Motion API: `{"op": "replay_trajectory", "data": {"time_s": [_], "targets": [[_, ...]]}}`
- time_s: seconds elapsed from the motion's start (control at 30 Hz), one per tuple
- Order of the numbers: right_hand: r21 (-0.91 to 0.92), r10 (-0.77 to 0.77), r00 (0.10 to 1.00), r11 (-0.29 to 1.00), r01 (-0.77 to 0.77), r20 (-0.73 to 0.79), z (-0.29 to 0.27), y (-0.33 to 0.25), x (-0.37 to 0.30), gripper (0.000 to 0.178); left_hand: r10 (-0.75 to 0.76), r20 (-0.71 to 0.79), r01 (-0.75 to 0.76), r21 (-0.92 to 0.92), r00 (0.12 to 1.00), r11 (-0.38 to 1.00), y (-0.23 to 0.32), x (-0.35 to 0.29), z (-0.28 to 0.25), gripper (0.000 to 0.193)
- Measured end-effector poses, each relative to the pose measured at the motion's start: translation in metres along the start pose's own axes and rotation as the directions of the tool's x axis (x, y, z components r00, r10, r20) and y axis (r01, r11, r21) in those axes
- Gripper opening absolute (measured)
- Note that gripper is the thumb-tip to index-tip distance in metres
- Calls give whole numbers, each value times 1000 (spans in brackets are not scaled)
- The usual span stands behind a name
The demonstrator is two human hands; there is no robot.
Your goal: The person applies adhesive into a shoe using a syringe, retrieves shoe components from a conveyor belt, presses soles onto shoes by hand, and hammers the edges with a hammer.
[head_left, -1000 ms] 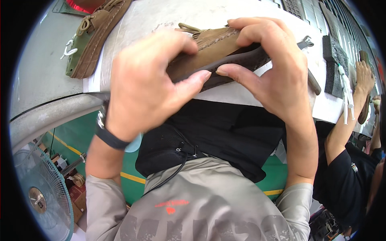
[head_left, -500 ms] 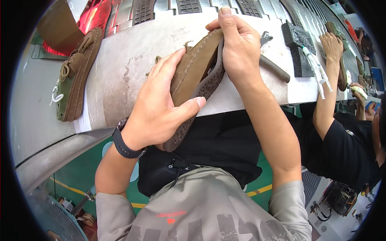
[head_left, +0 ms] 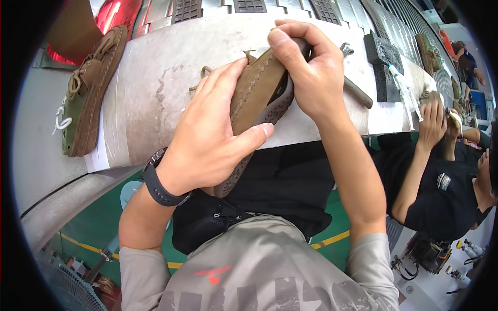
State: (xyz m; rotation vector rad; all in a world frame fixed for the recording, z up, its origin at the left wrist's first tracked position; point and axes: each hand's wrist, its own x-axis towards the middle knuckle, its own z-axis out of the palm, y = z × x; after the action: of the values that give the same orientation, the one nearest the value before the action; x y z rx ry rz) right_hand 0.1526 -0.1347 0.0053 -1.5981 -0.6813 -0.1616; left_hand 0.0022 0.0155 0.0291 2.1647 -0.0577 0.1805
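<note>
A brown leather lace-up shoe (head_left: 254, 96) is tilted on its side between my hands, above the near edge of the bench. Its dark grey-brown rubber sole (head_left: 280, 108) faces right and toward me, and a dark gap shows between upper and sole near the far end. My left hand (head_left: 205, 137) wraps the shoe's left side, with the thumb across onto the sole's side. At the far end, my right hand (head_left: 317, 72) grips the sole's tip, thumb on the upper and fingers curled over. A loose lace loop (head_left: 206, 71) sticks out past my left fingers.
A brown and green shoe (head_left: 96, 90) lies at the left of the bench (head_left: 150, 62). To the right are a wrench (head_left: 346, 50), a dark-handled tool (head_left: 358, 93), black blocks (head_left: 384, 67) and syringes (head_left: 404, 93). Soles (head_left: 188, 10) lie on a conveyor behind. A co-worker's hand (head_left: 433, 122) is far right.
My right fingers have curled over the shoe's far end, and the thumb has come down nearer me. The co-worker's raised hand has moved back toward their other hand.
</note>
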Motion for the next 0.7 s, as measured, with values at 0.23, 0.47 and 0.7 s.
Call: {"op": "replay_trajectory", "data": {"time_s": [0.23,0.47,0.7], "targets": [[-29,20,998,999,-21,-53,7,-5,-5,26,-3,-7,3,-2,1000,1000,-1,0,1,87],[-76,19,998,997,-24,-65,7,-11,-8,18,41,-20,-41,21,999,999,-5,-1,1,88],[-603,-501,864,674,427,51,8,-18,3,12,71,-34,-70,54,997,996,-2,1,1,86]]}}
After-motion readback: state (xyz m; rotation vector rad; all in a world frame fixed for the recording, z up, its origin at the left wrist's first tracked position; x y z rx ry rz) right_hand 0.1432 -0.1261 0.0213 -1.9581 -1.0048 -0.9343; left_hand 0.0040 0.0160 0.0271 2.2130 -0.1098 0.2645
